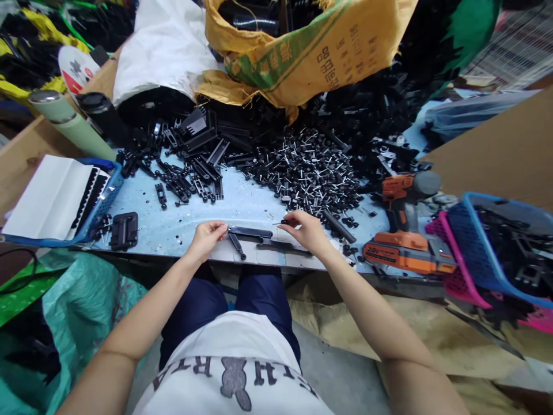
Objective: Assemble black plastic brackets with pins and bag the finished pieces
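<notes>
At the bench's front edge my left hand (209, 239) pinches the left end of a black jointed part (250, 232), whose short arm (237, 246) hangs down at an angle. My right hand (305, 230) holds a small black-headed screw (284, 222) between thumb and fingertips, its thin shank pointing left, just beyond the part's right end and apart from it. Under and right of the part lies another long black piece (283, 246), partly behind my right wrist. A large heap of black-headed screws (309, 170) spreads beyond my right hand.
Black plastic parts (185, 173) are piled behind my left hand. An orange cordless drill (406, 248) lies at the right, beside a blue basket (484, 253). Another blue basket (110, 193) and a green bottle (75, 124) stand left. A yellow sack (302, 57) is at the back.
</notes>
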Motion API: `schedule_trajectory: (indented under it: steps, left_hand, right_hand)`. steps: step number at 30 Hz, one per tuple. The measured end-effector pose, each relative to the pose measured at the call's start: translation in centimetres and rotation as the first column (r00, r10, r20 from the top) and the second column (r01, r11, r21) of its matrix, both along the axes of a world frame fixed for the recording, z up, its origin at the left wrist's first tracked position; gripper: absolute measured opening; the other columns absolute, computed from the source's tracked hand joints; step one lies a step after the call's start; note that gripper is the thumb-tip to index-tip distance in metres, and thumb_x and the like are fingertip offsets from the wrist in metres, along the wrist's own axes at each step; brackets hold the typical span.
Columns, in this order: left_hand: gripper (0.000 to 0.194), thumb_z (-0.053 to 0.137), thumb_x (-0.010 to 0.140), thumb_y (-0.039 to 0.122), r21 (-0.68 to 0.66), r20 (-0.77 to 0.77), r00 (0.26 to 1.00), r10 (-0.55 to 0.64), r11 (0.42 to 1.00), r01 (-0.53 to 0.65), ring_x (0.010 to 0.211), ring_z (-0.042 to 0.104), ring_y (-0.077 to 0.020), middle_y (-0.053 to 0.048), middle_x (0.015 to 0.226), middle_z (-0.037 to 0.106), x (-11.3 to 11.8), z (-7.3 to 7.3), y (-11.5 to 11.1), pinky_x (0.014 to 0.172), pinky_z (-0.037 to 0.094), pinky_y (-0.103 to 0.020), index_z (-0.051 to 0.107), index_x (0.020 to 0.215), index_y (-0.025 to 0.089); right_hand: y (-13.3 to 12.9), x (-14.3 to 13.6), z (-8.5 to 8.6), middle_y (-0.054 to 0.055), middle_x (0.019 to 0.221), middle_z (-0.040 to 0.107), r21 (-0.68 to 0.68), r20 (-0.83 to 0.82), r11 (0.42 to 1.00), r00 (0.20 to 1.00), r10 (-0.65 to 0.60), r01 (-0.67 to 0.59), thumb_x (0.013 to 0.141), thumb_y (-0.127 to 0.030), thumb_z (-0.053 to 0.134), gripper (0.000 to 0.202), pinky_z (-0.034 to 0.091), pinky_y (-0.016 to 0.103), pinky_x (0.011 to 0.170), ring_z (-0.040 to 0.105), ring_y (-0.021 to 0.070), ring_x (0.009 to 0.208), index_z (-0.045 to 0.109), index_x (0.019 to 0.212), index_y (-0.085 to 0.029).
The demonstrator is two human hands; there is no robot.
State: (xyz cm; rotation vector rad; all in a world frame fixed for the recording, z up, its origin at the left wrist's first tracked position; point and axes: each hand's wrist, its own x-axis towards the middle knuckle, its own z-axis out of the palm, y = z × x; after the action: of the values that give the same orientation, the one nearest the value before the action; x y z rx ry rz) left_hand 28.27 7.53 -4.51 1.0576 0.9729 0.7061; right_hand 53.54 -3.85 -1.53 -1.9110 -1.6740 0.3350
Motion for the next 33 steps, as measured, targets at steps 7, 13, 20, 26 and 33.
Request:
schedule_trajectory:
  steps: [7, 13, 20, 26, 33]
  left_hand:
    - [0.031, 0.077, 0.055, 0.039, 0.059, -0.124, 0.987, -0.105, 0.992, 0.113, 0.046, 0.043, -0.0064, 0.002, 0.051, 0.055, 0.5, 0.9, 1.1, 0.048, 0.033, -0.020, 0.065, 0.065, 0.012]
    - [0.026, 0.074, 0.057, 0.035, 0.036, -0.161, 0.952, -0.261, 0.962, 0.270, 0.044, 0.040, -0.0056, 0.003, 0.047, 0.051, 0.6, 1.5, 2.6, 0.045, 0.029, -0.020, 0.062, 0.059, 0.012]
    - [0.026, 0.074, 0.058, 0.034, 0.009, -0.154, 0.928, -0.338, 0.939, 0.344, 0.044, 0.038, -0.0052, 0.003, 0.048, 0.048, 0.7, 1.9, 3.3, 0.046, 0.027, -0.019, 0.061, 0.057, 0.012]
    - [0.029, 0.075, 0.057, 0.037, 0.005, -0.124, 0.916, -0.381, 0.923, 0.385, 0.046, 0.039, -0.0053, 0.003, 0.050, 0.049, 0.4, 1.9, 3.6, 0.047, 0.029, -0.020, 0.064, 0.062, 0.010]
    - [0.032, 0.071, 0.060, 0.039, 0.066, -0.186, 0.903, -0.388, 0.912, 0.405, 0.049, 0.040, -0.0063, 0.003, 0.053, 0.051, 0.2, 2.0, 3.3, 0.050, 0.030, -0.021, 0.064, 0.069, 0.010]
  right_hand:
    - [-0.1, -0.8, 0.0, 0.003, 0.074, 0.060, -0.059, -0.032, 0.989, 0.991, 0.133, -0.135, 0.082, -0.039, 0.058, 0.021, 0.044, 0.026, 0.063, 0.056, 0.0145, 0.066, 0.059, 0.078, -0.018]
    - [0.9, -1.7, 2.3, 0.005, 0.079, 0.061, -0.258, 0.208, 0.935, 0.932, 0.299, -0.242, 0.081, -0.021, 0.060, 0.006, 0.038, 0.023, 0.062, 0.056, 0.0145, 0.068, 0.061, 0.079, -0.016]
    - [2.7, -2.4, 3.6, 0.006, 0.080, 0.063, -0.390, 0.334, 0.870, 0.834, 0.439, -0.301, 0.079, -0.015, 0.061, 0.002, 0.035, 0.024, 0.062, 0.058, 0.0157, 0.070, 0.062, 0.079, -0.016]
    - [3.7, -1.9, 3.6, 0.004, 0.078, 0.063, -0.410, 0.282, 0.849, 0.840, 0.464, -0.332, 0.076, -0.015, 0.064, 0.002, 0.035, 0.023, 0.062, 0.057, 0.0152, 0.071, 0.062, 0.077, -0.016]
    - [3.4, -1.9, 3.3, 0.006, 0.085, 0.064, -0.421, 0.354, 0.862, 0.824, 0.442, -0.281, 0.078, -0.017, 0.065, 0.007, 0.033, 0.024, 0.062, 0.058, 0.0166, 0.073, 0.061, 0.082, -0.014]
